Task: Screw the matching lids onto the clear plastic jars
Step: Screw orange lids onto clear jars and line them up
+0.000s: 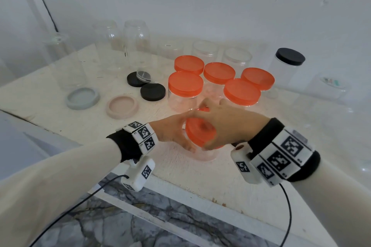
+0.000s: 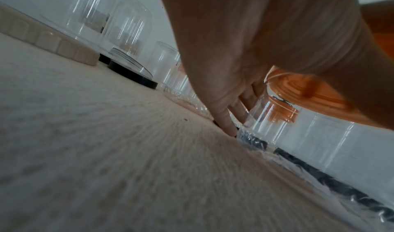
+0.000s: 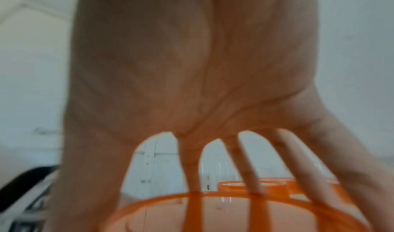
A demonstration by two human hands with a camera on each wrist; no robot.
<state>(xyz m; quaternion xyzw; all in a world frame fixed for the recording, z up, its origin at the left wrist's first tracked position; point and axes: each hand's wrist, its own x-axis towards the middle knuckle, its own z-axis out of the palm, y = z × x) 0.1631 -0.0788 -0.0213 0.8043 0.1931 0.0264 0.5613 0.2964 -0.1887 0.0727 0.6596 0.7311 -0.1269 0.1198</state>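
Observation:
A clear plastic jar [image 1: 204, 155] stands near the table's front edge with an orange lid [image 1: 200, 133] on its mouth. My left hand [image 1: 173, 132] grips the jar's side from the left. In the left wrist view the left hand [image 2: 234, 67] wraps its fingers [image 2: 225, 119] round the jar wall [image 2: 275, 126], the little finger touching the table. My right hand [image 1: 222, 126] covers the lid from above. In the right wrist view the right hand's [image 3: 192, 84] spread fingers [image 3: 251, 168] curl down over the lid rim [image 3: 221, 197]. How far the lid is threaded is hidden.
Several jars with orange lids [image 1: 185, 84] stand just behind my hands, a black-lidded jar [image 1: 289, 59] at back right, and open clear jars [image 1: 204, 50] along the wall. Loose black lids [image 1: 153, 92], a pink lid [image 1: 122, 106] and a grey lid [image 1: 82, 98] lie to the left.

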